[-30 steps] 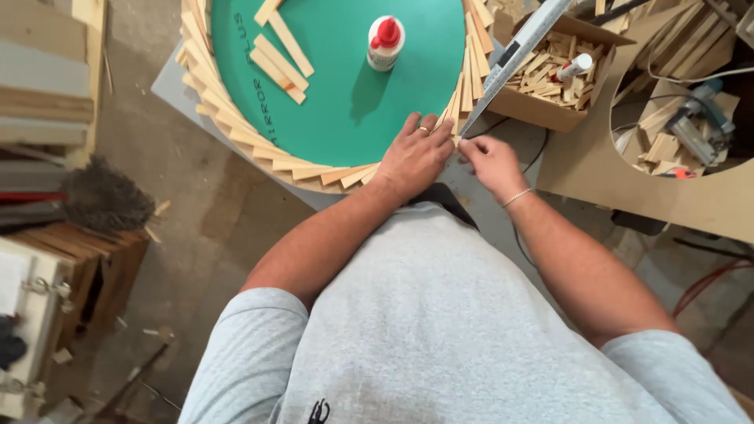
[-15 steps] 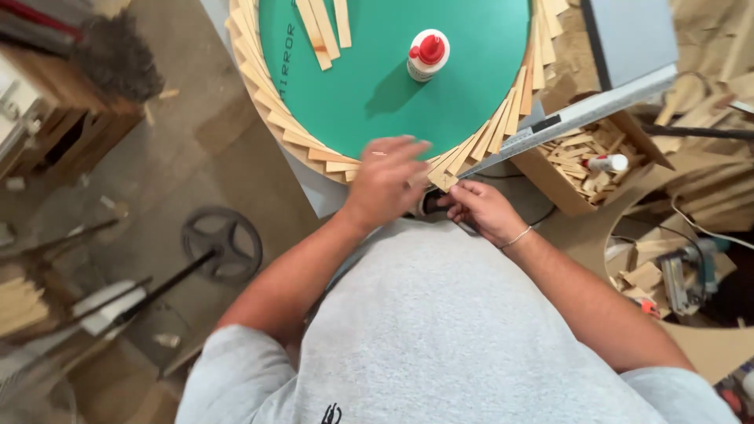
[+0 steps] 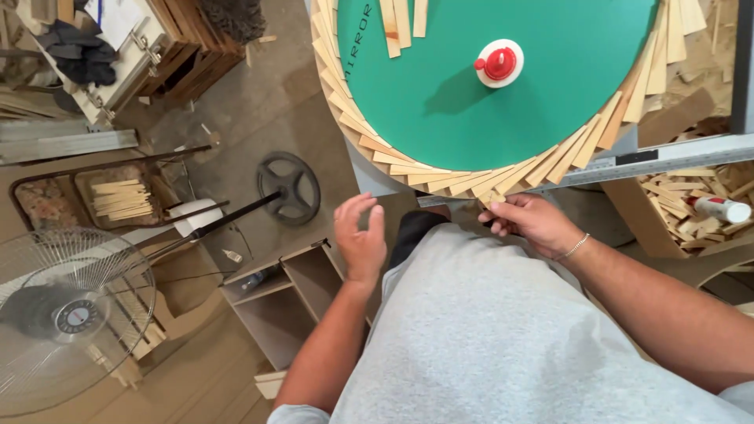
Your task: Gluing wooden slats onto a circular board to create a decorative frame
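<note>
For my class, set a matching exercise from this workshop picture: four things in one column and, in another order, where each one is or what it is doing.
Things
1. Left hand
2. Right hand
3. White glue bottle with red cap
4. Round wire-guard floor fan

Places or states
A. Standing upright on the round green board
B. Pinching the thin wooden strips at the board's near edge
C. Open, fingers spread, holding nothing
D. On the floor at the lower left

Pairs: 1-C, 2-B, 3-A, 4-D
</note>
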